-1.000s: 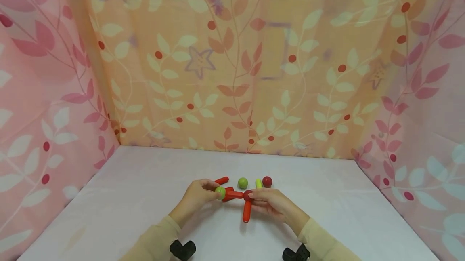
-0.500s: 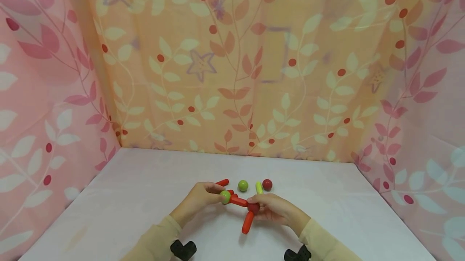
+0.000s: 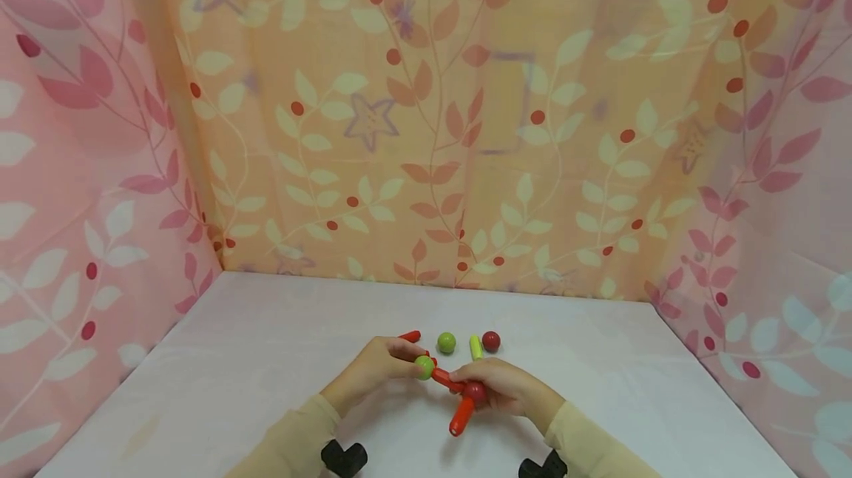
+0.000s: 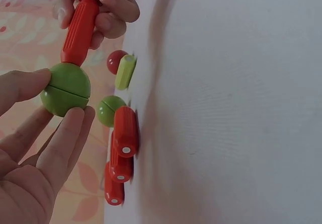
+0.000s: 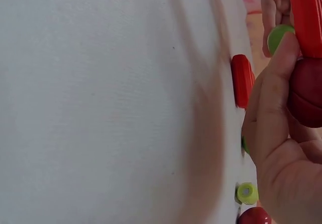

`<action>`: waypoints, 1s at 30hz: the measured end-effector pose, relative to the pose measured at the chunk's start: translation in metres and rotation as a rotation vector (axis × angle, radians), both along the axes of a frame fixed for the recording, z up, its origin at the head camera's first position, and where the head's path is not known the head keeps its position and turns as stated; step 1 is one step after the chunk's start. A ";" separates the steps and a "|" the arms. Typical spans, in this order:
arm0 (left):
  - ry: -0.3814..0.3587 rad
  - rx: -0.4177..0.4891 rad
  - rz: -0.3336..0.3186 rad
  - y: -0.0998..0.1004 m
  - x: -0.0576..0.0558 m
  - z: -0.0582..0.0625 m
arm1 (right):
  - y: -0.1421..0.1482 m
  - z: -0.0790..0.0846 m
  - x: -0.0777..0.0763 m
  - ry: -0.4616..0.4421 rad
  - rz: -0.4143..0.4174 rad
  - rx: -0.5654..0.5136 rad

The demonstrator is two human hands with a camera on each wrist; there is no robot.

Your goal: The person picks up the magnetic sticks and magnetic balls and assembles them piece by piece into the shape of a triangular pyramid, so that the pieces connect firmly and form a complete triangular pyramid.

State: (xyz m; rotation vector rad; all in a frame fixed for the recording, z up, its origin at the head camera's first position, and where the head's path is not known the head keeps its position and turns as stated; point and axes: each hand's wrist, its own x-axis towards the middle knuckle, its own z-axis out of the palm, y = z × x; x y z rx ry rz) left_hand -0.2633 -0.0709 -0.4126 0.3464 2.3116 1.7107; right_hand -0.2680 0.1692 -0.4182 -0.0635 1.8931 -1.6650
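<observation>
Between thumb and fingertips, my left hand point(image 3: 376, 368) pinches a green ball point(image 4: 65, 89) with a groove round it. A red ribbed rod point(image 4: 80, 32) joins that ball to a dark red ball point(image 3: 475, 392), which my right hand point(image 3: 509, 387) grips. From the dark red ball a second red rod point(image 3: 461, 417) sticks out toward me, its end free. The whole joined piece is held up over the white table, slanting down to the right in the head view. The right fingers partly cover the dark red ball and the joining rod's end.
Beyond my hands, a loose green ball point(image 3: 447, 342), a yellow-green rod point(image 3: 475, 347) and another red ball point(image 3: 491, 341) lie on the white table point(image 3: 279, 345). Several red rods point(image 4: 126, 131) lie left of them. Patterned cloth walls point(image 3: 426, 167) enclose the back and sides.
The joined piece has shifted right and nearer to me, its red-ball end dropping so the joining rod slants more. Both hands keep their hold; the left has moved right with the green ball.
</observation>
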 end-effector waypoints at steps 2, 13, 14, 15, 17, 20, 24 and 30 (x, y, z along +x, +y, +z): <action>0.007 -0.003 -0.006 0.001 -0.001 0.000 | 0.001 -0.001 0.000 0.000 -0.010 0.008; 0.004 -0.064 0.096 0.012 -0.022 0.003 | 0.013 -0.005 -0.002 0.001 -0.108 -0.006; 0.009 -0.066 0.107 0.013 -0.024 0.003 | 0.015 -0.005 -0.001 0.000 -0.117 -0.003; 0.016 -0.067 0.125 0.014 -0.026 0.002 | 0.017 -0.005 -0.001 -0.002 -0.126 0.000; 0.033 -0.066 0.156 0.018 -0.030 0.001 | 0.021 -0.006 0.000 -0.004 -0.143 0.001; 0.045 -0.064 0.186 0.023 -0.036 -0.003 | 0.027 -0.007 0.001 -0.012 -0.160 0.009; 0.032 -0.071 0.206 0.030 -0.043 -0.008 | 0.034 -0.010 0.003 -0.022 -0.181 0.027; 0.033 -0.100 0.225 0.032 -0.051 -0.012 | 0.040 -0.012 0.005 -0.031 -0.205 0.036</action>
